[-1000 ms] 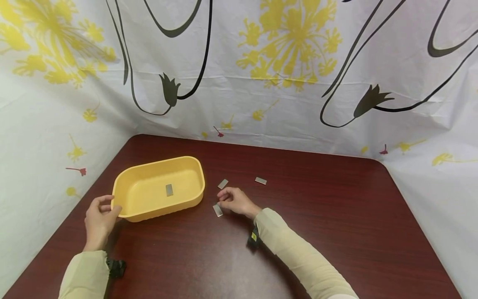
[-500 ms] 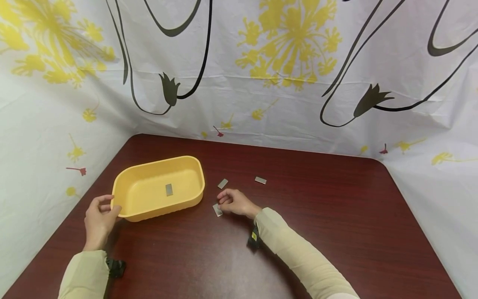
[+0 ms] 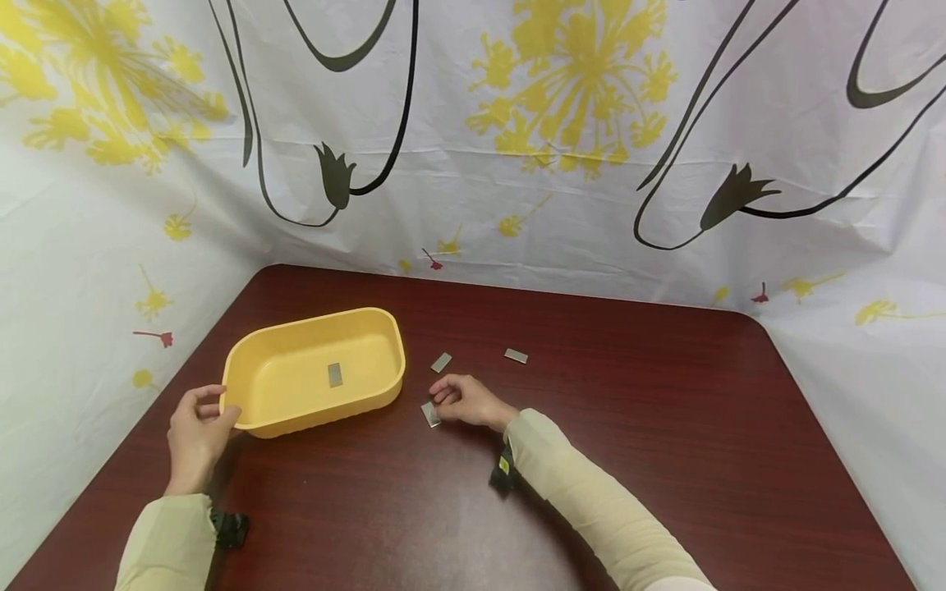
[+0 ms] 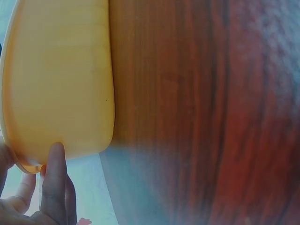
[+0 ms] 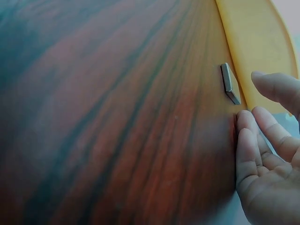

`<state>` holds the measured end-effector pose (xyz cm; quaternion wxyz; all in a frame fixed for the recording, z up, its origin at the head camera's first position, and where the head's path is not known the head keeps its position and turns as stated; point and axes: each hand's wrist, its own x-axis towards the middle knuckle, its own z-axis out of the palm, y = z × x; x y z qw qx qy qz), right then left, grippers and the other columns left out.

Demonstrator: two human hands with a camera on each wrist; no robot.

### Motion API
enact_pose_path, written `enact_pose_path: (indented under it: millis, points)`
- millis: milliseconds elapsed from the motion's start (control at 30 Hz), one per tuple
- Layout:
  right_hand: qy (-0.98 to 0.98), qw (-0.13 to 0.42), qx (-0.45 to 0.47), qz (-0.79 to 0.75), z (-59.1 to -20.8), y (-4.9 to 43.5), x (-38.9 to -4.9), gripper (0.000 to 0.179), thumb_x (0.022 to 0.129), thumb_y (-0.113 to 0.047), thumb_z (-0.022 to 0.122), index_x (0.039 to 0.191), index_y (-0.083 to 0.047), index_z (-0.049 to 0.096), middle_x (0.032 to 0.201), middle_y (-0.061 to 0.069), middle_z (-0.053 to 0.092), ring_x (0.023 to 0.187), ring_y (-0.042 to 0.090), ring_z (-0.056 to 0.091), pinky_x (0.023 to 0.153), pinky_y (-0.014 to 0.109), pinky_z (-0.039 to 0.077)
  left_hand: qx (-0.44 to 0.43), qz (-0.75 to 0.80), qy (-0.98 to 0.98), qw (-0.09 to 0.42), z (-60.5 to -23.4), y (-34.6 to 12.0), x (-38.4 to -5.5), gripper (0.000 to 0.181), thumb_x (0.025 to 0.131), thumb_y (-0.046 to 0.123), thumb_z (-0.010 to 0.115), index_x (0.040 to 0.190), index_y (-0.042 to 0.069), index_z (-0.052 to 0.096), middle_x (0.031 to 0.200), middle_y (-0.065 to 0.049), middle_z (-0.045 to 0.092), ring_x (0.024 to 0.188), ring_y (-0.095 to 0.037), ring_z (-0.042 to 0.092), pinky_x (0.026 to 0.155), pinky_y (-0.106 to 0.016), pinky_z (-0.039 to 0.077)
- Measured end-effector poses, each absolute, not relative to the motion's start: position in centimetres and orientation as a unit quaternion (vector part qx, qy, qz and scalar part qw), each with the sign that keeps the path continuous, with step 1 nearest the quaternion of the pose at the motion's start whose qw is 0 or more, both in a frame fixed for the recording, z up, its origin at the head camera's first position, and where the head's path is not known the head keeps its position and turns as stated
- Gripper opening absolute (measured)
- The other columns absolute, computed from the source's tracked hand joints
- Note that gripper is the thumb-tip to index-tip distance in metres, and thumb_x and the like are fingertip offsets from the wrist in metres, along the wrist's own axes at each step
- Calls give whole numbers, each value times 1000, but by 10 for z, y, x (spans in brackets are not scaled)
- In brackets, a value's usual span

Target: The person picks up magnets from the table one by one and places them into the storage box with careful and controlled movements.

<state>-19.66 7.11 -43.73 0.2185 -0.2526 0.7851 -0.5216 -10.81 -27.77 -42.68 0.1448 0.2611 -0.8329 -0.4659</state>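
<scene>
Yellow plastic fills the pinch of the left hand [image 3: 198, 443], which grips a tub [image 3: 291, 390] by its left end. Thumb parted from loosely bent fingers, the right hand [image 3: 473, 402] grips nothing at the edge of a metal piece [image 3: 429, 414] on the surface [image 3: 665, 451]; contact is unclear. Picking it up seems the step, calling next for a thin-edged pinch. Beyond lie a second piece [image 3: 441, 363] and a third piece [image 3: 516, 356]; a fourth piece [image 3: 335, 375] rests inside the tub.

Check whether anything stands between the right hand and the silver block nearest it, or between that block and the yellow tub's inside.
Nothing visible stands between the right hand and the silver block. Beyond it, only the end wall of the yellow tub stands in the way.
</scene>
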Motion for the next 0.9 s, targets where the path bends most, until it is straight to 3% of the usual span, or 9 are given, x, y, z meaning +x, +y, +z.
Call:
enact_pose_path:
  millis: [233,533,700,900]
  points:
    - [791,215,-262,-510,-457,73,-208,34,71,-1,69,101,6,57,90,12,58,78,14,55,68,19,47,261,-467,-832,147,-426,-277,-108,36,79,7,54,114,2,47,83,-11,53,49,-8,56,45,-22,50]
    - [799,209,-271,-494,-457,72,-208,38,68,-2,73,102,4,57,88,8,57,78,14,53,68,18,46,257,-471,-831,148,-428,-279,-109,37,79,7,54,114,2,47,83,-13,54,49,-8,56,45,-23,50]
    - [808,213,-278,-473,-457,71,-207,39,68,-4,73,104,2,57,88,7,55,79,14,51,69,18,45,243,-468,-834,158,-448,-292,-114,34,78,11,57,111,5,48,80,-5,53,50,-7,56,40,-23,48]
    - [819,206,-295,-447,-456,70,-204,39,68,-5,74,103,0,57,87,6,53,79,14,48,68,19,44,254,-468,-834,143,-434,-283,-110,35,79,9,55,113,5,47,84,-10,54,50,-7,56,44,-25,50]
